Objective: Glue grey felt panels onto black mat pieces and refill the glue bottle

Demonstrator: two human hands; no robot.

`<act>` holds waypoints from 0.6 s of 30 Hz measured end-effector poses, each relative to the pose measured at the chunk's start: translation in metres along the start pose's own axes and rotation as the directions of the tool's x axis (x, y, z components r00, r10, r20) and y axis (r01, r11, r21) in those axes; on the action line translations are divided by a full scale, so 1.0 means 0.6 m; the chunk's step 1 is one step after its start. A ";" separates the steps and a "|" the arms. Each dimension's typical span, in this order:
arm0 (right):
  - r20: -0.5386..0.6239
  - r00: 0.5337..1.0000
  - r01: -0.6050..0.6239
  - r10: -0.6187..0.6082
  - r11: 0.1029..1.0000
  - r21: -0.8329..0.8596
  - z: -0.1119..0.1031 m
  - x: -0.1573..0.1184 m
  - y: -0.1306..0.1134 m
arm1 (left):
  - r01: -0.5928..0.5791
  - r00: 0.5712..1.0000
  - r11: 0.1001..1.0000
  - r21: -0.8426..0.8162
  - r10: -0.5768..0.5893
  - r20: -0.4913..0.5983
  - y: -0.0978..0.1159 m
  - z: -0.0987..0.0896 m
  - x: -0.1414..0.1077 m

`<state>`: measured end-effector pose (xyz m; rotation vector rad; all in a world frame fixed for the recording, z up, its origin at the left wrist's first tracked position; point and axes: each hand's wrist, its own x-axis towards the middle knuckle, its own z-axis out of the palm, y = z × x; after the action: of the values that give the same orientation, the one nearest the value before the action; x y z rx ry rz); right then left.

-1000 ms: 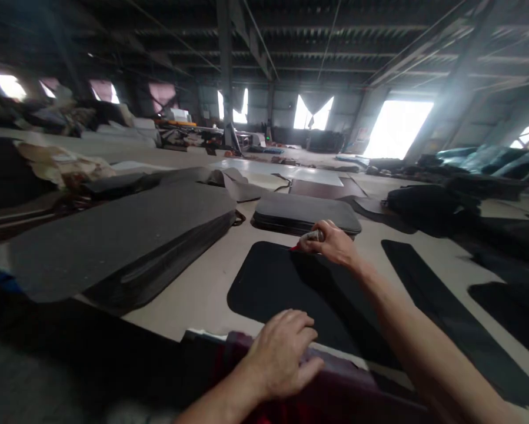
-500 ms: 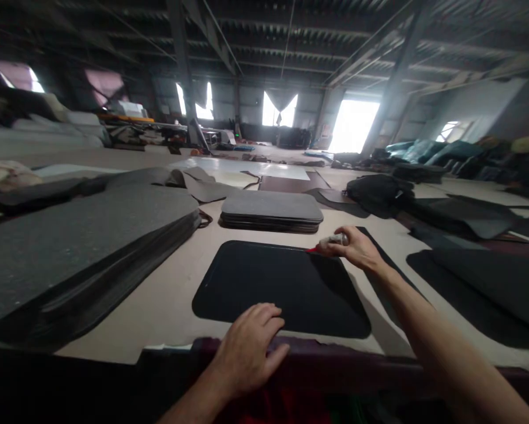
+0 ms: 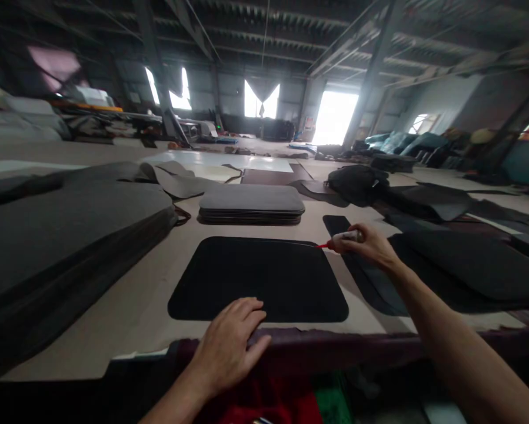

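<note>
A black rounded-corner panel (image 3: 255,277) lies flat on the pale table (image 3: 132,294). Along its far edge runs a thin, shiny line. My right hand (image 3: 370,244) is closed round a small white glue bottle (image 3: 347,237) with a red nozzle (image 3: 323,245). The nozzle's tip is at the panel's far right corner; whether it touches cannot be made out. My left hand (image 3: 231,338) rests with fingers stretched out on the panel's near edge, its thumb apart and holding nothing.
Behind the panel stands a stack of grey panels (image 3: 252,200). A thick pile of grey sheets (image 3: 83,224) fills the left side. To the right lie a dark strip (image 3: 356,271) and more dark sheets (image 3: 476,259). Purple material (image 3: 317,347) hangs along the near edge.
My right hand has moved the glue bottle rightward along the panel's far edge to the corner. The camera view has turned slightly right. My left hand stays on the near edge.
</note>
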<state>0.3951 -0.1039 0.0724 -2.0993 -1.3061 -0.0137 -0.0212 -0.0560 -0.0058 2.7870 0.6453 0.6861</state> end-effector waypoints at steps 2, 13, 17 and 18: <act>-0.013 1.000 0.005 -0.005 1.000 -0.025 -0.005 -0.003 0.004 | -0.006 1.000 1.000 0.006 0.006 0.002 0.000 0.000 0.001; 0.038 0.999 0.016 -0.015 0.999 -0.036 -0.039 -0.047 -0.003 | -0.015 1.000 1.000 0.016 0.015 0.006 -0.005 0.004 0.000; 0.074 0.997 -0.013 0.016 0.999 -0.042 -0.059 -0.076 -0.009 | -0.028 1.000 0.999 0.022 0.028 0.000 -0.006 0.005 0.003; 0.077 0.997 -0.014 0.017 0.999 -0.040 -0.064 -0.085 -0.012 | -0.032 0.999 0.999 0.027 0.032 0.000 -0.006 0.005 0.004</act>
<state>0.3760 -0.1629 0.0889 -2.1631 -1.3446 0.0496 -0.0194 -0.0518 -0.0088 2.8283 0.6155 0.6898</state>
